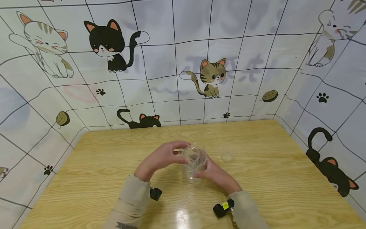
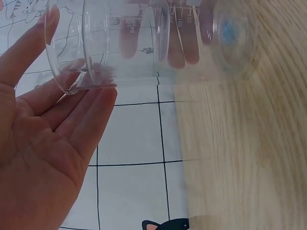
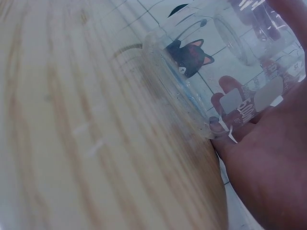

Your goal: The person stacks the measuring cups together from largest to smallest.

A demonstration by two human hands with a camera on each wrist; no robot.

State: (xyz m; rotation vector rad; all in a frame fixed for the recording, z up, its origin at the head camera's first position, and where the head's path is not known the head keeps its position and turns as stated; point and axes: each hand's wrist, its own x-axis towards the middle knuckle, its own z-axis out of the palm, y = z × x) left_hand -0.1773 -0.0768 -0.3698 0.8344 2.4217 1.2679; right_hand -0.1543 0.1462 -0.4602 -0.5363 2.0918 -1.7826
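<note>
Wooden table (image 1: 114,171); left grip (image 1: 163,155) clasping inner beaker (image 1: 191,153), right grip (image 1: 218,175) outer beaker (image 1: 191,173); third vessel (image 1: 227,156) faint.

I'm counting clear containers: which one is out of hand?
The lone container on the table, right of the right hand; the inner container and outer container sit nested between that hand and the left hand.

Looks like a screened-off workspace, hard to place further: enclosed beyond and either side of left hand (image 1: 167,155) and right hand (image 1: 213,171) by cat-printed sheeting (image 1: 163,70), furnished beneath them with a wood-grain table (image 1: 251,156).
</note>
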